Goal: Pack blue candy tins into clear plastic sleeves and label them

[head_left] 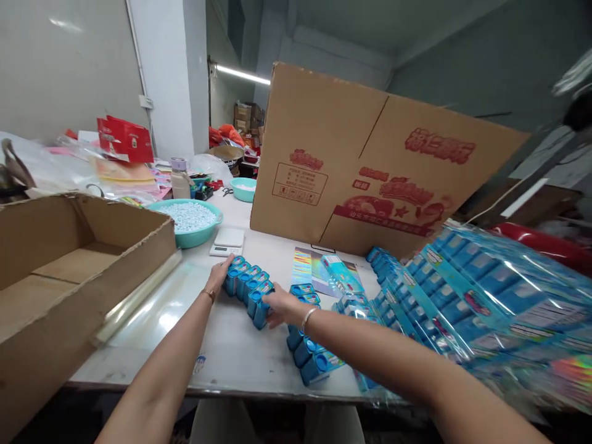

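Note:
A short row of small blue plastic containers stands on the white table, set side by side on a slant. My left hand presses against the far left end of this row, with its fingertips on the end container. At the near right end my right hand grips the last containers, thumb above and fingers partly hidden behind them. Just right of that hand, more blue containers form a second row, partly covered by my right forearm.
A white digital scale and a teal basin of white pellets lie beyond. An open cardboard box flanks the left. A large carton stands behind. Plastic-wrapped blue packs are piled at right, near a clear film sheet.

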{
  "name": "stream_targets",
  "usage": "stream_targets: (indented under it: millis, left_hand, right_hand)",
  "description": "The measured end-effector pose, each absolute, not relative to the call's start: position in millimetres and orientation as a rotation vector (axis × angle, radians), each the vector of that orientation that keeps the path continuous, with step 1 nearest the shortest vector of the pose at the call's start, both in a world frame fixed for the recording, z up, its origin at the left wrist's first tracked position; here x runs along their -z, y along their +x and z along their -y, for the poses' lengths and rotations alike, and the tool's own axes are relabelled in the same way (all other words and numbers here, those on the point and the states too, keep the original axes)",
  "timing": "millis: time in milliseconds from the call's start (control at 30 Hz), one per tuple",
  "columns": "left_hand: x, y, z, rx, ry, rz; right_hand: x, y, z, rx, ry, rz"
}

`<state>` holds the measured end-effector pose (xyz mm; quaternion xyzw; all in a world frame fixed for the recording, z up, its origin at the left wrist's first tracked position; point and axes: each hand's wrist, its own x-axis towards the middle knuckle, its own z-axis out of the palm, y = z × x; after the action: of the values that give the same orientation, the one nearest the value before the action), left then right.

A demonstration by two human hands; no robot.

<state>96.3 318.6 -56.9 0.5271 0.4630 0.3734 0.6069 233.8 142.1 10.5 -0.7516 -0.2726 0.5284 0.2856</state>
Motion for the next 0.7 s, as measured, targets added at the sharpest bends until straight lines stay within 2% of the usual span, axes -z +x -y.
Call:
stream_targets:
  millis: [267, 433, 567, 700]
  left_hand:
    - [56, 125, -292, -0.461, 1.212, -0.691]
    - [60, 146, -271, -0.352, 1.166, -0.613]
    - [70, 145, -266, -0.425, 1.147, -0.639]
    - [82, 122, -255, -0.796, 1.062, -0.813]
  right_hand:
    - [-10, 195, -41, -1.567, -1.521, 0.397]
    - [4, 176, -3, -1.575, -1.280, 0.272]
    - [24, 193, 25, -1.562, -1.387, 0.275]
    - [34, 213, 38, -1.181, -1.513, 0.636]
